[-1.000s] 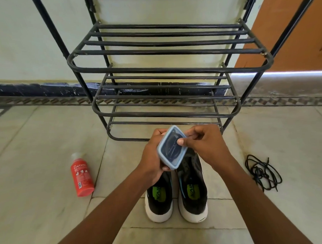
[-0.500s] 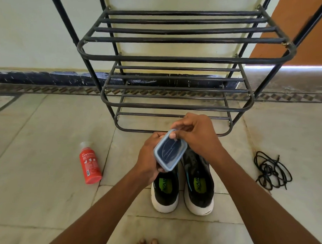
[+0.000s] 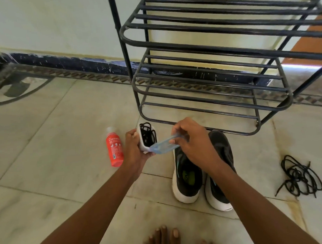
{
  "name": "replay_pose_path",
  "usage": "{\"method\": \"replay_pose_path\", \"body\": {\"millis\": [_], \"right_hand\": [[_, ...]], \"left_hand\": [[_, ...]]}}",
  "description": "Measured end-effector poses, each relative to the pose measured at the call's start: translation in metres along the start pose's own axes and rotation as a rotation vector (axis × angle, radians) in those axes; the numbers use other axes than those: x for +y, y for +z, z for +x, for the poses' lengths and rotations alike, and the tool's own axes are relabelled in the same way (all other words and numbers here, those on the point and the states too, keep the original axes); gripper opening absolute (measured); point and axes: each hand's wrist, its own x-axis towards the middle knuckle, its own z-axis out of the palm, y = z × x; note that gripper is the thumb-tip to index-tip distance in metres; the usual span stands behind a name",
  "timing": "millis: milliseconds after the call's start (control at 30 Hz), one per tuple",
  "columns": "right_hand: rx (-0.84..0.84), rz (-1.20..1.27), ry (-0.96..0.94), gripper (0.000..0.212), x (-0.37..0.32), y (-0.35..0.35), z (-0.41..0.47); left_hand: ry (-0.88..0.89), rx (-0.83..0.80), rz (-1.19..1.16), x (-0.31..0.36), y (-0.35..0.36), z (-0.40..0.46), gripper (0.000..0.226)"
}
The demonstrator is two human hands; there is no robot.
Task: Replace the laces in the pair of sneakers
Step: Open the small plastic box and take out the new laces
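— Lifted now: the blue lid [image 3: 164,145] has come off the small white container [image 3: 142,140], which was sealed a moment ago.

— And the hands?

— Left hand [image 3: 134,152] grips the container; right hand [image 3: 190,141] pinches the lid. Black laces [image 3: 147,135] lie coiled inside.

— The sneakers [image 3: 202,175]?

— On the floor, just right of the container, apparently unlaced. Another lace bundle [image 3: 299,177] lies far right, a red bottle [image 3: 114,149] left. Next, likely, the lid goes down and a lace gets pulled out.
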Motion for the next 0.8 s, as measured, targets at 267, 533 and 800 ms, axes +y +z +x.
{"method": "replay_pose_path", "body": {"millis": [267,533,800], "right_hand": [[-0.203,-0.472,-0.013,0.026,0.013,0.099,-0.003],[-0.617,-0.650,-0.072,0.055,0.026,0.156,-0.032],[-0.039,-0.215,-0.058,0.025,0.017,0.125,-0.001]], "left_hand": [[0.104,0.157,-0.038,0.017,-0.037,0.012,0.018],[0.075,0.151,-0.016,0.012,-0.052,0.014,0.030],[0.059,0.094,0.195,0.009,-0.054,0.017,0.022]]}}
